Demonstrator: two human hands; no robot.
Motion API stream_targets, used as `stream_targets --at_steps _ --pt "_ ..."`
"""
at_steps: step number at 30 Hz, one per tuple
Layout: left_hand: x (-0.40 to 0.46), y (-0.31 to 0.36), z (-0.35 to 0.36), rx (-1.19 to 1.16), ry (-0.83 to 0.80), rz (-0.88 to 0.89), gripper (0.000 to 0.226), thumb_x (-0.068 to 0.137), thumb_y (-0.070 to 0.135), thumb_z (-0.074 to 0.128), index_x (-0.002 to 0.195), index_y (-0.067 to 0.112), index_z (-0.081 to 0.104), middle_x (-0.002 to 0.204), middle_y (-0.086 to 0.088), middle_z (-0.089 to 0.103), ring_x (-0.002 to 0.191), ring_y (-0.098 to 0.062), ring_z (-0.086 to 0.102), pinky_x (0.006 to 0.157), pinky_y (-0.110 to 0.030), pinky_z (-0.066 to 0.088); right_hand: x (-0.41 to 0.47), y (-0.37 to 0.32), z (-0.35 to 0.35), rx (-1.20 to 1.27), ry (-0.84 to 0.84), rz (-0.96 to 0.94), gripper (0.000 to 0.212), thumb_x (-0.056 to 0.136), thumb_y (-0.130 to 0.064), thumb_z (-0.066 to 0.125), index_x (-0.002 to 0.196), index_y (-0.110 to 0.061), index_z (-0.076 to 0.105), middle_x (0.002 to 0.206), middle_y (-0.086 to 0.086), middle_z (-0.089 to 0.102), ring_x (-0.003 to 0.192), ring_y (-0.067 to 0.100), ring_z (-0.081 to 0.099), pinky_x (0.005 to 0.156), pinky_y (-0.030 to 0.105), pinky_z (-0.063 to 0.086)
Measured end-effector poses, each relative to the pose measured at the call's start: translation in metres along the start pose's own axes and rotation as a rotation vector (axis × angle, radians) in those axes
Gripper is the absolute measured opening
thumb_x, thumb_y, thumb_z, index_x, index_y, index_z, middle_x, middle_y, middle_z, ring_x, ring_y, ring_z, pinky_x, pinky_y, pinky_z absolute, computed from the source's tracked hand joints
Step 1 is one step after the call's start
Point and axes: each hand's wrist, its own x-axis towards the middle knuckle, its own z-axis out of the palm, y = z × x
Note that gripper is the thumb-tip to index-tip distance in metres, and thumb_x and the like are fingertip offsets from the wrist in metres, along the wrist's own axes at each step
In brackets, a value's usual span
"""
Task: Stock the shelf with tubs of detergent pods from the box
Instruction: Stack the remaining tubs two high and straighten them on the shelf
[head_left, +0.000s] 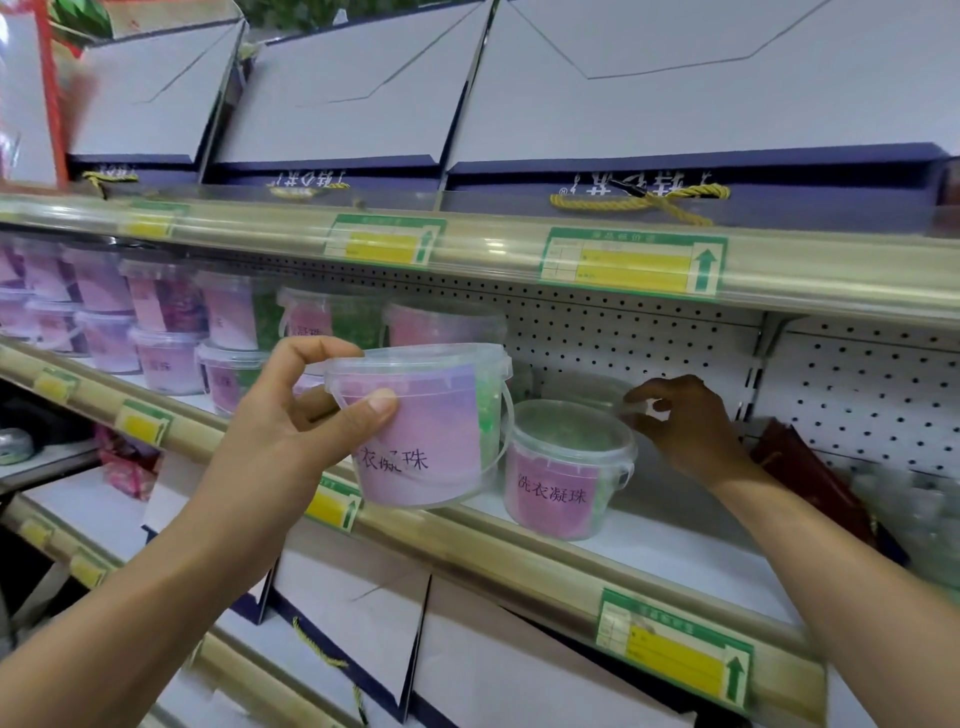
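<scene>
My left hand (311, 410) grips a clear tub of detergent pods with a pink label (426, 431), held in the air just in front of the middle shelf (649, 551). A second tub (566, 467) stands on the shelf to its right. Behind that one, a third tub (592, 389) sits further back, and my right hand (685, 421) pinches its rim with curled fingers. Several more tubs (171, 332) are stacked two high along the shelf to the left. The box is not in view.
The shelf's white floor runs on bare to the right of the tubs, up to a dark red bag (810, 467) and clear packets (914, 509). White gift boxes with yellow rope handles (644, 197) fill the shelf above and the one below. A perforated back panel (649, 332) closes the rear.
</scene>
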Motion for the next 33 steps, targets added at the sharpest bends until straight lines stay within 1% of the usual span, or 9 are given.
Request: stream_targets --at_steps 2,7,11,15,17,20,22,26,33 --pt "0.001 0.000 0.003 -0.006 0.000 0.003 0.043 0.061 0.033 0.075 0.099 0.030 0.056 0.084 -0.002 0.075 0.081 -0.016 0.069 0.094 -0.047 0.049 -0.002 -0.001 0.002 0.003 -0.001 -0.023 0.018 0.083 -0.011 0.070 0.101 -0.014 0.072 0.111 0.014 0.059 0.087 0.022 0.062 0.066 0.014 0.034" --pt "0.006 0.002 0.013 -0.031 -0.039 0.030 0.043 0.059 0.035 0.077 0.097 0.032 0.055 0.083 0.002 0.074 0.078 -0.013 0.069 0.087 -0.041 0.052 -0.010 -0.013 -0.013 0.080 0.077 0.040 0.036 0.088 -0.007 0.060 0.123 -0.015 0.059 0.119 0.015 0.057 0.091 0.018 0.057 0.081 0.020 0.037" --pt "0.013 0.004 0.033 -0.061 -0.073 0.065 0.045 0.065 0.031 0.080 0.102 0.029 0.053 0.077 0.003 0.071 0.072 -0.009 0.066 0.069 -0.022 0.056 -0.030 -0.040 -0.040 0.275 0.158 0.077 0.024 0.091 -0.007 0.053 0.110 -0.019 0.063 0.114 0.004 0.062 0.093 0.013 0.056 0.083 0.024 0.041" --pt "0.026 0.002 0.060 -0.103 -0.164 0.065 0.039 0.073 0.024 0.066 0.108 0.023 0.049 0.061 0.012 0.065 0.062 0.000 0.061 0.057 -0.012 0.048 -0.055 -0.064 -0.058 0.543 0.069 0.085 0.018 0.095 -0.019 0.049 0.097 -0.027 0.064 0.105 -0.007 0.066 0.103 0.013 0.059 0.093 0.032 0.046" --pt "0.036 -0.003 0.072 -0.118 -0.205 0.046 0.036 0.079 0.018 0.067 0.109 0.023 0.048 0.065 0.010 0.066 0.066 -0.003 0.062 0.060 -0.014 0.049 -0.065 -0.072 -0.062 0.642 -0.022 0.073 0.019 0.096 -0.035 0.046 0.102 -0.028 0.063 0.105 -0.012 0.066 0.105 0.008 0.059 0.091 0.026 0.044" --pt "0.051 -0.012 0.089 -0.079 -0.237 0.038 0.040 0.079 0.025 0.073 0.111 0.026 0.048 0.089 -0.008 0.068 0.084 -0.020 0.064 0.077 -0.028 0.053 -0.074 -0.075 -0.061 0.675 -0.143 0.046 0.056 0.076 -0.057 0.048 0.122 -0.025 0.051 0.110 -0.016 0.062 0.102 -0.006 0.056 0.081 0.011 0.042" --pt "0.058 -0.017 0.098 -0.048 -0.251 0.034 0.047 0.082 0.024 0.071 0.121 0.025 0.043 0.109 -0.010 0.067 0.102 -0.022 0.064 0.091 -0.032 0.052 -0.073 -0.074 -0.054 0.641 -0.173 0.038 0.068 0.072 -0.051 0.061 0.131 -0.027 0.039 0.117 -0.015 0.060 0.104 -0.007 0.057 0.085 0.014 0.046" --pt "0.063 -0.029 0.104 0.079 -0.228 -0.005 0.067 0.082 0.036 0.068 0.132 0.022 0.025 0.125 -0.002 0.059 0.117 -0.015 0.056 0.104 -0.040 0.043 -0.068 -0.065 -0.038 0.596 -0.125 0.092 0.065 0.081 -0.031 0.070 0.135 -0.027 0.034 0.120 -0.005 0.064 0.109 0.011 0.061 0.098 0.041 0.048" --pt "0.050 -0.049 0.089 0.233 -0.263 -0.054 0.044 0.089 0.024 0.061 0.127 0.015 0.040 0.126 -0.004 0.060 0.115 -0.014 0.057 0.103 -0.042 0.044 -0.069 -0.069 -0.027 0.522 -0.033 0.134 0.054 0.083 -0.034 0.068 0.129 -0.026 0.041 0.119 -0.007 0.060 0.109 0.013 0.058 0.090 0.032 0.046"
